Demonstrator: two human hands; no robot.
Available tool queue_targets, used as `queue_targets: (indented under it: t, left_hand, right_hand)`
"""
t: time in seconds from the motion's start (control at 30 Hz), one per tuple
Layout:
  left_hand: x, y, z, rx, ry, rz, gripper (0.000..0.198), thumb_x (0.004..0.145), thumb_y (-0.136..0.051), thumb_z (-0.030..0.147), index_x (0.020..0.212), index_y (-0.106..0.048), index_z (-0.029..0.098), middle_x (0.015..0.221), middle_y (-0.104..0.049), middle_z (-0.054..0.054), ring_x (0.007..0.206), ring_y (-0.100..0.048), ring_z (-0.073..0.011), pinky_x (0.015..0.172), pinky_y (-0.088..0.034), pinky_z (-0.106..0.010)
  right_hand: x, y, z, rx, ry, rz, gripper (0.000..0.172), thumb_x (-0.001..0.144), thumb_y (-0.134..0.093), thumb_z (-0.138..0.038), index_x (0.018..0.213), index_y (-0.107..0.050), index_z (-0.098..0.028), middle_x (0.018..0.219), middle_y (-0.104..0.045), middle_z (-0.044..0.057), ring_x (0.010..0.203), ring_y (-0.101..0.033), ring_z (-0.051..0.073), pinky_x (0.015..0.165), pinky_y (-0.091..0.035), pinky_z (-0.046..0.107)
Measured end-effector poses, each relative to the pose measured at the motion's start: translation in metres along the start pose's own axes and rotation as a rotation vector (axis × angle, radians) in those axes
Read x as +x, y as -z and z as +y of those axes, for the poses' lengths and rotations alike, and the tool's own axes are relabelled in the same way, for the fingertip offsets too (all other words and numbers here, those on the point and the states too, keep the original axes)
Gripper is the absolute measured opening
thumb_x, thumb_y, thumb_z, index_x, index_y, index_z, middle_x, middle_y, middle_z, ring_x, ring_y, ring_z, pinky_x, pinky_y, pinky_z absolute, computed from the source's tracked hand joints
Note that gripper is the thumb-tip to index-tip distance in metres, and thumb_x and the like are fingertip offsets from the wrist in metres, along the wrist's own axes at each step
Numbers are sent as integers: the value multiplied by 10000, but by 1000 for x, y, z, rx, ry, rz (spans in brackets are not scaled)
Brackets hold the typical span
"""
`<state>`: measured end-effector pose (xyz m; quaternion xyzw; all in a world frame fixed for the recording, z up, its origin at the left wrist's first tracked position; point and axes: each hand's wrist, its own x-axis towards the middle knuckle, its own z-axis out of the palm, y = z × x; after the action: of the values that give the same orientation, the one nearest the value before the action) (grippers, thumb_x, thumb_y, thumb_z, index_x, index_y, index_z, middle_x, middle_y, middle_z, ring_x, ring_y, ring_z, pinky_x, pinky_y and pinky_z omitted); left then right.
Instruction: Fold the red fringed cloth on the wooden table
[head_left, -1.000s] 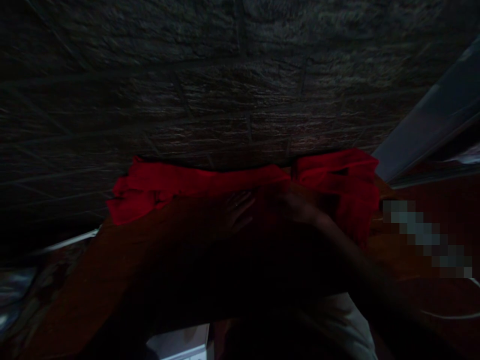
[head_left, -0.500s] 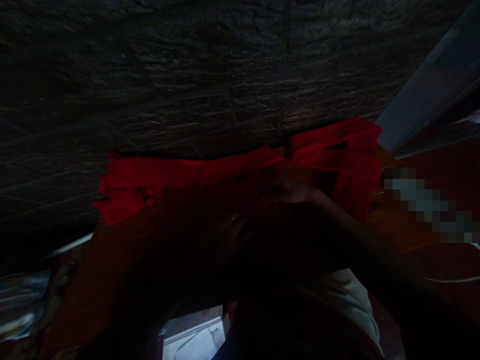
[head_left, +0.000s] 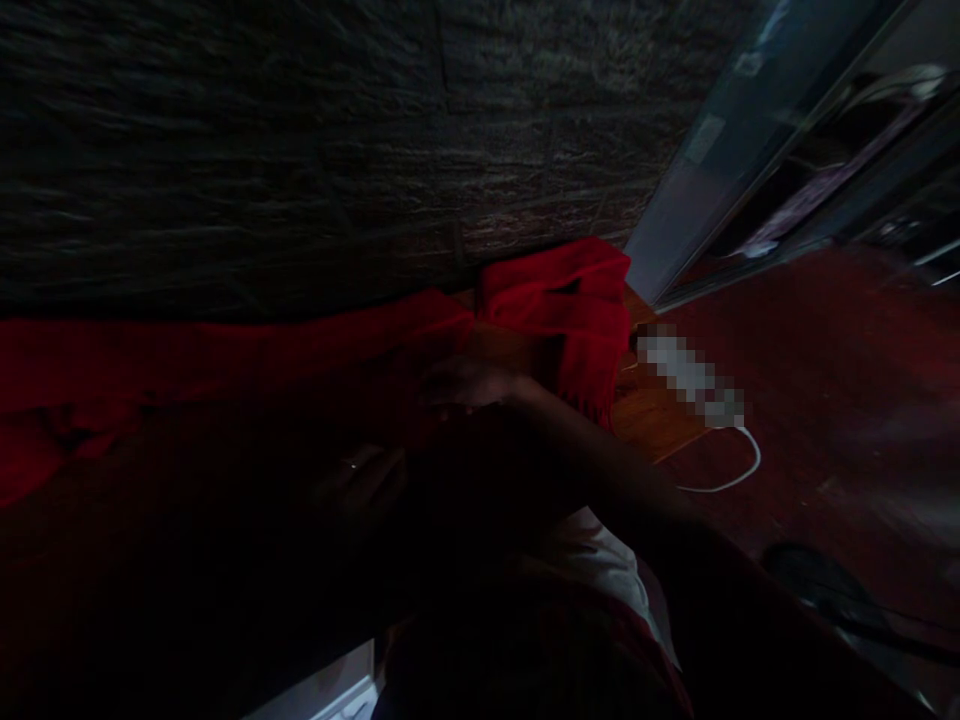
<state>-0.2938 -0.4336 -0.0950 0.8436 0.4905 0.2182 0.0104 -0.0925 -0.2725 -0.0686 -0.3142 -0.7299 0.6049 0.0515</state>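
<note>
A long red cloth [head_left: 285, 350] lies along the wooden table against the wall, its left end bunched up. Beside it, to the right, a red fringed scarf [head_left: 555, 290] is folded with its fringe hanging toward me. My right hand [head_left: 472, 385] rests low over the near edge of the long cloth, fingers stretched out. Closer to me and further left, my left hand [head_left: 367, 475], with a ring on one finger, lies in deep shadow. Its fingers look loosely extended, and I make out nothing held in them. Darkness hides the surface under both hands.
A rough block wall [head_left: 375, 150] rises behind the wooden table [head_left: 660, 420]. At the table's right end lies a blurred-out pale object [head_left: 686, 370] with a white cable [head_left: 739, 475]. Beyond are a door frame [head_left: 690, 180] and a red floor [head_left: 817, 400].
The view has swung to the right, so the cloths and hands sit further left and more doorway and floor shows. Both hands keep nearly the same place relative to the cloth.
</note>
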Motion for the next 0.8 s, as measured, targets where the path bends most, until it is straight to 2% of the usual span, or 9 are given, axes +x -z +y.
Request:
queue_targets:
  t: [0.1, 0.23, 0.37, 0.5, 0.63, 0.8]
  left_hand:
    - [9, 6, 5, -55, 46, -12, 250, 845, -540, 349, 972, -753, 312, 957, -748, -66, 927, -700, -271, 873, -583, -435]
    - [14, 11, -1, -88, 105, -8, 278, 849, -540, 374, 1036, -743, 338, 941, -753, -42, 859, -711, -257, 769, -594, -390]
    - [8, 0, -4, -53, 148, -7, 288, 871, -540, 398, 1077, -729, 329, 907, -754, -42, 826, -707, -247, 741, -582, -371]
    - [5, -13, -1, 100, 206, 44, 277, 921, -499, 371, 945, -750, 256, 833, -750, -62, 723, -687, -208, 696, -560, -329]
    - [7, -13, 0, 153, 151, 28, 275, 936, -497, 287, 834, -741, 211, 783, -739, -47, 663, -665, -162, 631, -511, -262]
    - [11, -7, 0, 159, 13, 115, 282, 957, -495, 240, 823, -736, 180, 695, -714, -33, 595, -633, -132, 599, -470, -242]
  right_hand:
    - [0, -1, 2, 68, -10, -8, 137, 956, -574, -294, 908, -577, -165, 673, -634, -49, 483, -512, 41, 413, -379, 129]
    - [0, 0, 4, 93, -27, 1, 170, 961, -565, -343, 986, -577, -175, 687, -642, -42, 486, -526, 49, 397, -367, 133]
    - [-3, 5, 2, 62, -9, 38, 183, 967, -553, -328, 978, -617, -156, 704, -638, -28, 496, -508, 45, 426, -378, 142]
    - [-7, 9, 1, 51, -19, 91, 229, 960, -551, -345, 915, -648, -143, 730, -642, -10, 499, -495, 43, 440, -368, 150]
    - [-6, 9, 3, 5, -37, 51, 255, 929, -582, -380, 886, -663, -143, 750, -664, 5, 501, -490, 46, 439, -353, 152]
    - [-3, 4, 3, 39, -31, 50, 183, 915, -599, -331, 915, -649, -154, 758, -671, 11, 530, -522, 59, 456, -381, 152]
